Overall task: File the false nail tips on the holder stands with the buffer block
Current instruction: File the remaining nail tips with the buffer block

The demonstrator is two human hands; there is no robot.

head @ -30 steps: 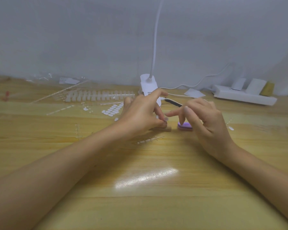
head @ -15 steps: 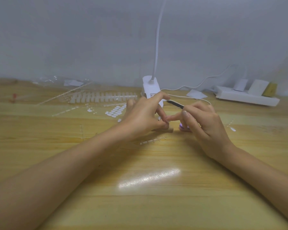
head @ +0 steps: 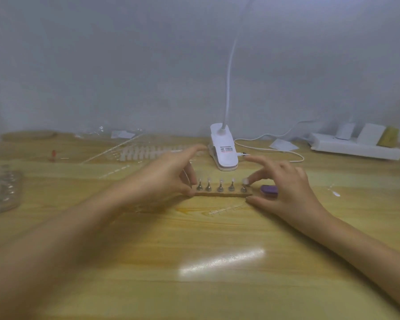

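A narrow wooden strip lies on the table and carries several small metal holder stands, each topped by a pale nail tip. My left hand is at its left end, thumb against the strip and fingers spread and blurred. At the right end my right hand has its thumb flat on the table by the strip's corner, and one fingertip touches the rightmost nail tip. The purple buffer block lies on the table just right of the strip, partly under my right hand. Neither hand holds anything.
A white clip lamp stands right behind the strip, its cable running right. A white power strip sits at the back right. A row of white nail tips and clear packaging lie back left, a clear plastic tray at far left.
Both hands have drawn apart from the middle to the strip's two ends, uncovering the row of stands. The dark thin tool earlier in my right hand is out of sight.
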